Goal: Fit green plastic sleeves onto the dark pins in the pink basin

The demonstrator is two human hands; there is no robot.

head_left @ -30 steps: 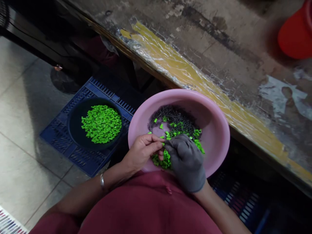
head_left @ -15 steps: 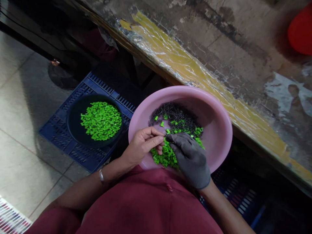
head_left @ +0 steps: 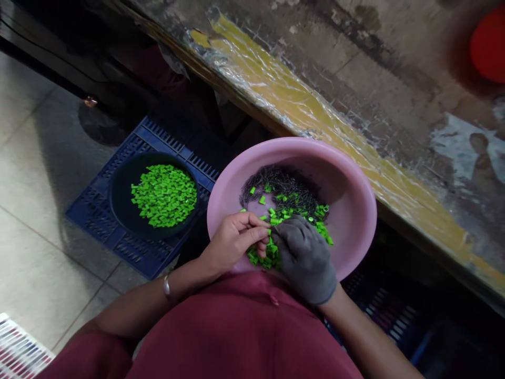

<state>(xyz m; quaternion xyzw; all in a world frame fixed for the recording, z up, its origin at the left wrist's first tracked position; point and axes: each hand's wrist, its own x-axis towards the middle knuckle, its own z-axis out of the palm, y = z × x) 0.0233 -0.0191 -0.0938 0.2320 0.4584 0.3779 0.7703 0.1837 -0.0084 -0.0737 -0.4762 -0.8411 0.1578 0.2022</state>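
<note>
A pink basin (head_left: 347,189) rests on my lap, holding small green plastic pieces (head_left: 294,202) and a heap of thin dark metal parts (head_left: 284,181). My bare left hand (head_left: 232,239) is inside its near rim, fingers pinched together against the fingertips of my right hand (head_left: 303,258), which wears a grey glove and is curled closed. The two hands meet over the green pieces. What sits between the fingertips is too small to make out.
A black bowl (head_left: 122,210) full of green pieces (head_left: 163,195) stands on a blue crate (head_left: 138,252) on the tiled floor to my left. A worn workbench with a yellow taped edge (head_left: 300,110) runs beyond the basin. A red object (head_left: 489,45) sits at its far right.
My hands stay pinched together in the basin, shifting slightly nearer me. The view has drifted a little.
</note>
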